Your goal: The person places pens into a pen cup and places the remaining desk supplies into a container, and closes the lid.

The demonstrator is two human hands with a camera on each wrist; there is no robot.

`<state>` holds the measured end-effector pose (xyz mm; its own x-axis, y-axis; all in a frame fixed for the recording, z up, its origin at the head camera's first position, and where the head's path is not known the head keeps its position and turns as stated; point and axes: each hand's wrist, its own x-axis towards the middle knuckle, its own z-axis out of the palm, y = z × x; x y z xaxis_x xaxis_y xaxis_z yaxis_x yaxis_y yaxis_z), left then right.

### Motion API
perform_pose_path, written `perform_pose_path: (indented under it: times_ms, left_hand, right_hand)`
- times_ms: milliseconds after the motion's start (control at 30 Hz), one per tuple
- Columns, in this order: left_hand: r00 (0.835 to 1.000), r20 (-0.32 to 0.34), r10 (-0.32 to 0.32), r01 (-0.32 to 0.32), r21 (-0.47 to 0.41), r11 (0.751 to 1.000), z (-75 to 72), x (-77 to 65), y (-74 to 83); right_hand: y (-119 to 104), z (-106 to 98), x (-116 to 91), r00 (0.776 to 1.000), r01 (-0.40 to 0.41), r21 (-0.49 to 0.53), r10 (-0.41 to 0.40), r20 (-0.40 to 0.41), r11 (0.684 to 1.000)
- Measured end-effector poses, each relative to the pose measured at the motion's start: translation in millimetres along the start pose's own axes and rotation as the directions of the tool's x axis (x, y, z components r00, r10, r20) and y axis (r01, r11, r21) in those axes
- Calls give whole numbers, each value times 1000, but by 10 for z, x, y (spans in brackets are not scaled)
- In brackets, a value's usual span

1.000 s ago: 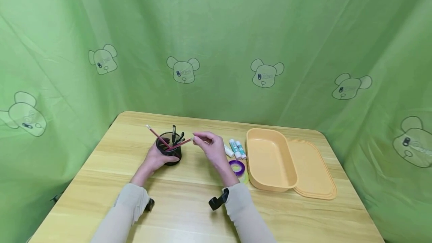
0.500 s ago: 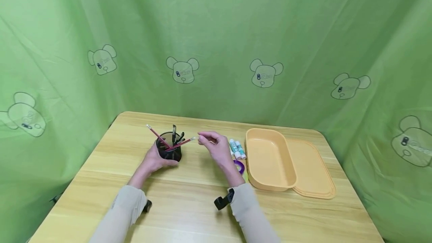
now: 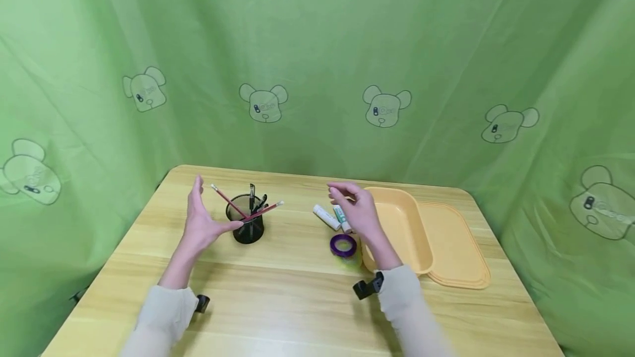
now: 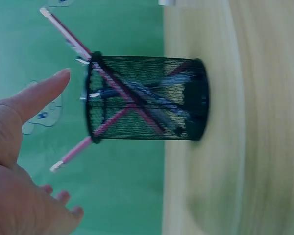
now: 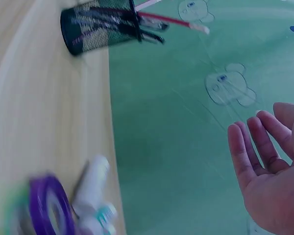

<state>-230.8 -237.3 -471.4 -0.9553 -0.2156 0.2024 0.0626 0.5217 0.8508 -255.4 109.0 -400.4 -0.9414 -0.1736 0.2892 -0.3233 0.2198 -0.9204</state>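
A black mesh pen holder (image 3: 249, 230) stands upright on the table, with two red pencils and several black pens leaning in it. My left hand (image 3: 200, 225) is spread wide at its left side, thumb extended by the rim and fingers raised; the left wrist view shows the hand apart from the mesh. One red pencil (image 4: 71, 152) pokes out past the rim, eraser end outward. My right hand (image 3: 359, 211) hovers over the glue sticks (image 3: 326, 217) and the left part of the yellow-orange box, fingers loosely bent. In the right wrist view nothing lies between its fingers (image 5: 240, 152).
A purple-rimmed tape roll (image 3: 343, 245) lies on a yellowish roll just in front of the glue sticks. The open yellow-orange box (image 3: 419, 236) stands at right, its flat lid (image 3: 458, 247) beside it. A green curtain (image 3: 317, 142) hangs behind the table.
My left hand has let go of the pen holder and drawn back left with fingers spread. The right hand has moved right, away from the pencil's eraser end, to above the glue sticks.
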Motion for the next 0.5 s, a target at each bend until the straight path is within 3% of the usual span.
perform_pose_path:
  times_ms: [133, 267, 500]
  left_hand:
    - [994, -87, 70, -65, 50, 997, -26, -58, 132]
    - [971, -140, 195, -189, 50, 981, 47, -105, 330]
    - [934, -86, 346, -350, -33, 936, 371, -219, 667]
  right_hand:
    - [-29, -281, -58, 1000, 19, -82, -20, -22, 996]
    - [-13, -562, -119, 998, 17, -171, -28, -62, 985]
    - [136, -967, -221, 994, -15, -263, -15, -112, 965]
